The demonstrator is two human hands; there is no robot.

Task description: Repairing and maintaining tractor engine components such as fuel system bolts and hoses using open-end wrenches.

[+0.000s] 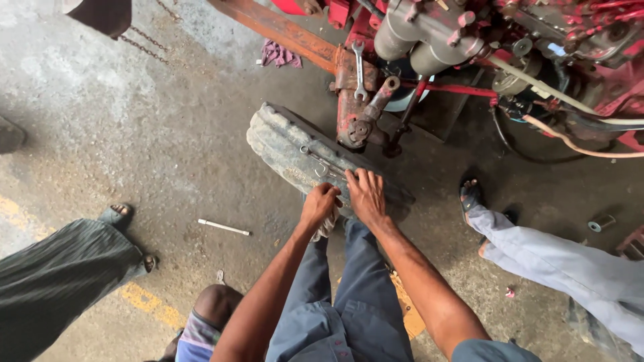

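Note:
A worn, dusty tyre point(288, 144) lies on the concrete floor in front of me, below a red axle and hub point(353, 114) of a red machine. My left hand point(319, 204) is curled shut against the tyre's near edge, with a pale rag hanging under it. Beside it, my right hand point(365, 194) rests flat on the tyre, fingers spread. A metal wrench point(316, 161) lies on the tyre just beyond my fingers. Another spanner point(359, 70) rests on the red axle beam.
One person's legs in light trousers point(550, 258) stand at the right, another person in dark green cloth point(60, 275) at the left. A white rod point(223, 227) lies on the floor. A purple rag point(280, 53) and a chain point(144, 40) lie further off. Hoses hang from the engine point(537, 40).

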